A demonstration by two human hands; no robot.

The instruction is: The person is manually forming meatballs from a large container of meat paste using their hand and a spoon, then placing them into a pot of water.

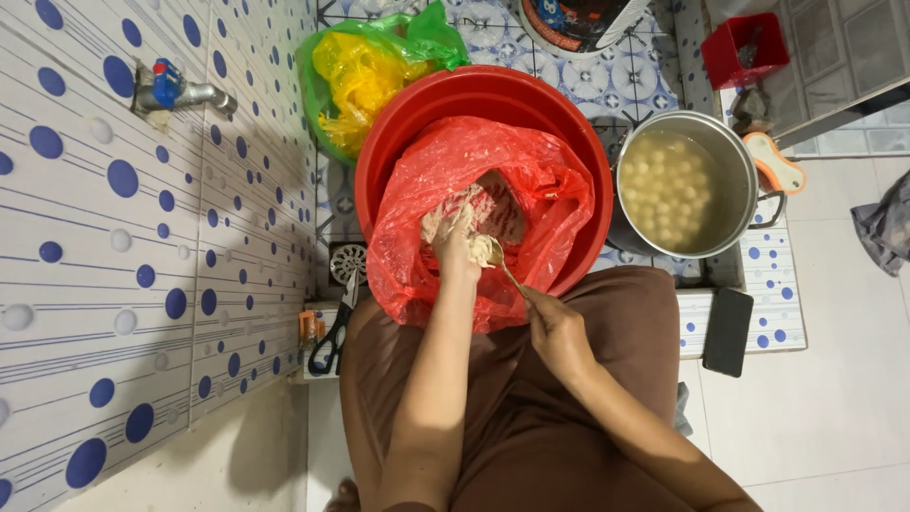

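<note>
Red plastic bag (531,180) of pale paste, open in a red basin (398,142) on the tiled floor.

My left hand (453,248) is down in the bag, fingers curled around a lump of the paste (455,204); my right hand (557,330) is closed around a metal spoon (495,254) whose bowl touches that lump. Beside the basin, a steel pot (735,152) of cloudy water already holds many pale balls (668,185), so a good batch looks done, while plenty of paste remains in the bag.
</note>
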